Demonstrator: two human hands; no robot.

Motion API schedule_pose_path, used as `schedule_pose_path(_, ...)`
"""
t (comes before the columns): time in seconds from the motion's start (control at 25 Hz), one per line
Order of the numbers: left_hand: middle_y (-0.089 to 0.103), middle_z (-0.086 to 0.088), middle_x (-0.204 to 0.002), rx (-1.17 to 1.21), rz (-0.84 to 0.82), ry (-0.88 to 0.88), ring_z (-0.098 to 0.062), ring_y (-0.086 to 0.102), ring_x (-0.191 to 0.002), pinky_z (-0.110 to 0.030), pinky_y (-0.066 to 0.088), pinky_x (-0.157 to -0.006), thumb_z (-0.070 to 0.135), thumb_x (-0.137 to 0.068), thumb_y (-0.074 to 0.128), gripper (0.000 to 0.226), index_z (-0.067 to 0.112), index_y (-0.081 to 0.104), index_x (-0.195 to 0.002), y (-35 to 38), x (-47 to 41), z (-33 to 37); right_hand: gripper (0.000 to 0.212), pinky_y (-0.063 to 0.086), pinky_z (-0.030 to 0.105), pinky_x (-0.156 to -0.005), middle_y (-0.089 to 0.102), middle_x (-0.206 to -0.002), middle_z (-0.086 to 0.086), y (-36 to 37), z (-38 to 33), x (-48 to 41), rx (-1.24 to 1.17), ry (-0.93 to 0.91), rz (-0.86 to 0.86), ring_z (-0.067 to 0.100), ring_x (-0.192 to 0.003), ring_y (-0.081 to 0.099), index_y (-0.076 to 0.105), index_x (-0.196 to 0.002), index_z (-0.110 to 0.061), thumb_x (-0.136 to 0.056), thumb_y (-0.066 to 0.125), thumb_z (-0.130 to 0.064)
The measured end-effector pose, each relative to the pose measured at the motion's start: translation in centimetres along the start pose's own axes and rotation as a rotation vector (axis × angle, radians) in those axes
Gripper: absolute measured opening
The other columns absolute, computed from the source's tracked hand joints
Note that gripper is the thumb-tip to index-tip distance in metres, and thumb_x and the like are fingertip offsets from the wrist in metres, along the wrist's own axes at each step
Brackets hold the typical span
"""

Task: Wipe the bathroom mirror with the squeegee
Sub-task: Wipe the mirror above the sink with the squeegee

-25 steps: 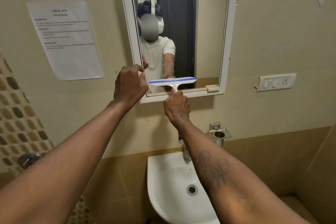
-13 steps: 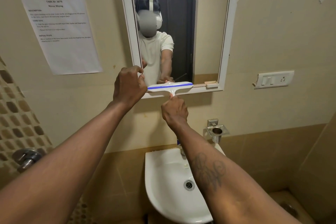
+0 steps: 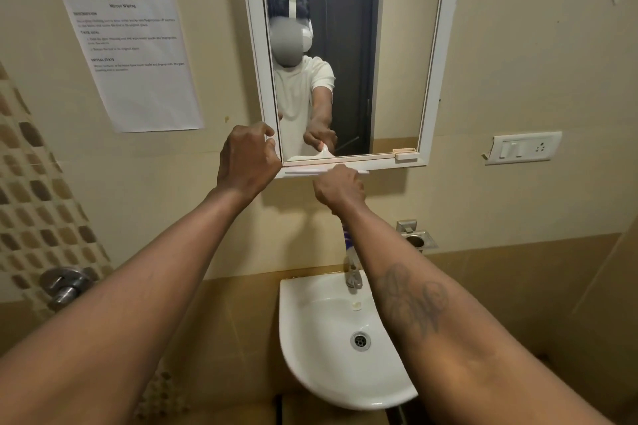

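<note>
Right hand: fist curled tight round the handle of the squeegee, the handle itself hidden within the grip. The white blade lies level across the bottom rail of the frame, at the very foot of the glass; its reflection shows just above.

Left hand: fingers curled at the frame's lower left corner, forefinger and thumb pinching its edge, just beside the blade's left end.

Mirror: tall, white-framed, fixed to a beige wall. It reflects a person in a white shirt and a dark door. A small beige clip sits on the lower right of the glass.

Surroundings: a printed paper notice is stuck to the wall at left, and a switch plate is at right. Below the mirror, a white sink with a metal tap and a drain stands against tan tiles. A metal holder is mounted right of the tap. Mosaic tiling and a valve knob occupy the far left.
</note>
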State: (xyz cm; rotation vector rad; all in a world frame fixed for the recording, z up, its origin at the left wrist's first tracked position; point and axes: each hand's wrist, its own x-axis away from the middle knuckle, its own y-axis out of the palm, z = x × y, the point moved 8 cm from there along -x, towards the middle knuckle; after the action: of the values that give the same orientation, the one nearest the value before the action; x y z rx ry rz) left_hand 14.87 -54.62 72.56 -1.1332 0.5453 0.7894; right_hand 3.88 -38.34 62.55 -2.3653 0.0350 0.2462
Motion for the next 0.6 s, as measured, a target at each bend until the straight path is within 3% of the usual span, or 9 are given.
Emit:
schedule_pose_path(0.12,0.068,-0.017,-0.099,-0.018,-0.024,-0.002,-0.037,0.060,-0.101,-0.043,0.051,-0.082,0.013,-0.091,0.054,0.024,0.012,0.069,-0.108,-0.1,0.5,-1.1,0.031,0.058,0.041,-0.078,0.067,-0.098,0.010,1.5,2.7,2.0,-0.043,0.011,0.066,0.030,-0.088,0.066,0.068,-0.107,-0.010,-0.103,0.045,-0.030)
schedule_pose_path(0.28,0.068,-0.017,-0.102,-0.017,-0.011,-0.030,-0.037,0.060,-0.103,-0.041,0.051,-0.083,0.014,-0.092,0.055,0.022,0.012,0.069,-0.109,-0.4,0.3,-2.6,0.044,0.060,0.044,-0.071,0.068,-0.089,0.008,0.7,1.0,1.7,-0.070,-0.084,0.228,0.027,-0.080,0.068,0.068,-0.102,-0.011,-0.110,0.034,-0.037)
schedule_pose_path(0.6,0.068,-0.018,-0.107,-0.031,-0.018,-0.043,-0.036,0.059,-0.107,-0.040,0.049,-0.085,0.016,-0.094,0.054,0.026,0.012,0.068,-0.115,0.3,-0.7,-3.6,0.031,0.054,0.037,-0.063,0.065,-0.090,0.005,1.2,-0.3,0.0,-0.002,-0.104,0.256,0.022,-0.078,0.064,0.065,-0.104,-0.009,-0.108,0.041,-0.029)
